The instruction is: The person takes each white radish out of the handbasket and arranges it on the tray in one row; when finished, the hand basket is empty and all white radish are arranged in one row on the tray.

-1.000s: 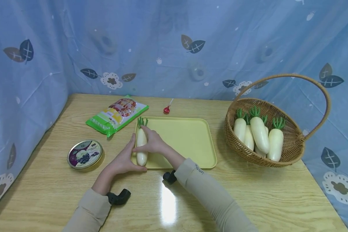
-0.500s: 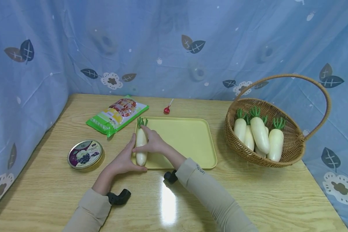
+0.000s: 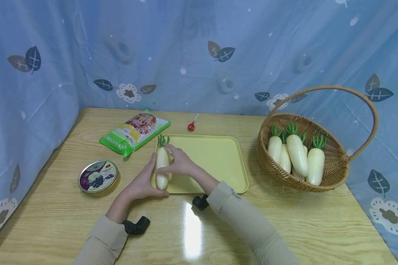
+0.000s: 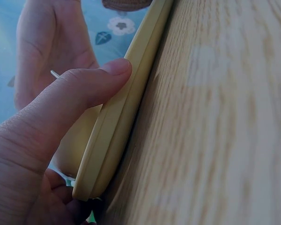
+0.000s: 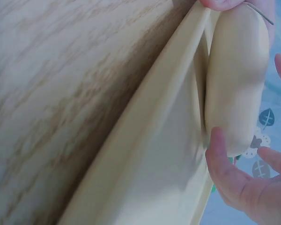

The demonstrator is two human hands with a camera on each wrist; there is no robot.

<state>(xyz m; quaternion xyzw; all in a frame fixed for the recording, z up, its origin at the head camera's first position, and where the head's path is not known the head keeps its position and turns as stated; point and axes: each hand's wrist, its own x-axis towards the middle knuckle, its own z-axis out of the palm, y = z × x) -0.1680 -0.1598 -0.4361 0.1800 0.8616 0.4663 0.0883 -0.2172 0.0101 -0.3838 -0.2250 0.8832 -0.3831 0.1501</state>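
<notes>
One white radish [image 3: 162, 160] is left along the left end of the yellow tray [image 3: 212, 158], seemingly being freed as the loosened right grip [image 3: 180, 163] is eased rightward, the tray's corner clasped by the left grip [image 3: 143, 184].

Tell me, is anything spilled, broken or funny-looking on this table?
Nothing looks spilled or broken. The white radish lies along one end of the yellow tray, which looks a bit lopsided. A red lollipop lies behind the tray, slightly odd because it's all by itself.
</notes>
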